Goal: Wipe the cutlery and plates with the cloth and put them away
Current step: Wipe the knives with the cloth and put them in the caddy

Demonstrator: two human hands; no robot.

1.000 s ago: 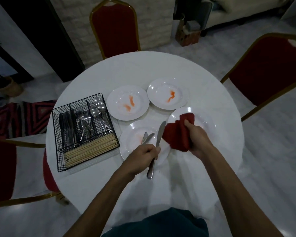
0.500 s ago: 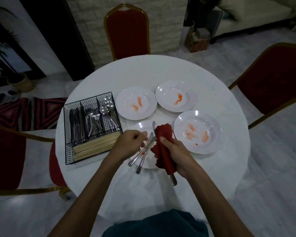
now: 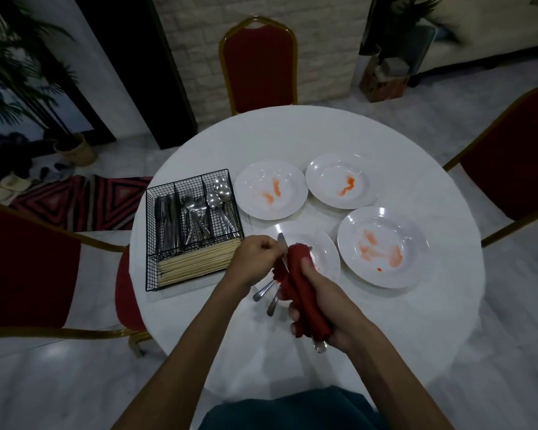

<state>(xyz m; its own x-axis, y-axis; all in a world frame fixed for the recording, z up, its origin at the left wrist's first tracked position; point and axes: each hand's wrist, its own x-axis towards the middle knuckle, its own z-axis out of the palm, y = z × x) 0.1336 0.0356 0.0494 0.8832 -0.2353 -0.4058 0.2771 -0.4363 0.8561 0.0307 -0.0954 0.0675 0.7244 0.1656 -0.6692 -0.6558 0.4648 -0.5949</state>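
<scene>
My right hand [image 3: 330, 308] grips a red cloth [image 3: 302, 287] that is wrapped around a table knife. The knife's blade tip [image 3: 281, 241] sticks out at the far end and its handle end [image 3: 320, 347] shows below my fist. My left hand [image 3: 255, 259] is closed on two other pieces of cutlery [image 3: 266, 297], whose handles point toward me. Both hands hover over the nearest white plate [image 3: 326, 252]. Three more white plates with orange smears lie beyond: left [image 3: 269, 189], far [image 3: 342, 180] and right [image 3: 382, 246].
A black wire cutlery basket [image 3: 193, 225] holds knives, forks, spoons and chopsticks at the left of the round white table [image 3: 323, 135]. Red chairs stand at the far side [image 3: 260, 63], right [image 3: 510, 169] and left [image 3: 25, 268].
The cloth left the right plate and came over the knife, which passed from my left hand into the cloth in my right hand. The right hand has slid toward me along it.
</scene>
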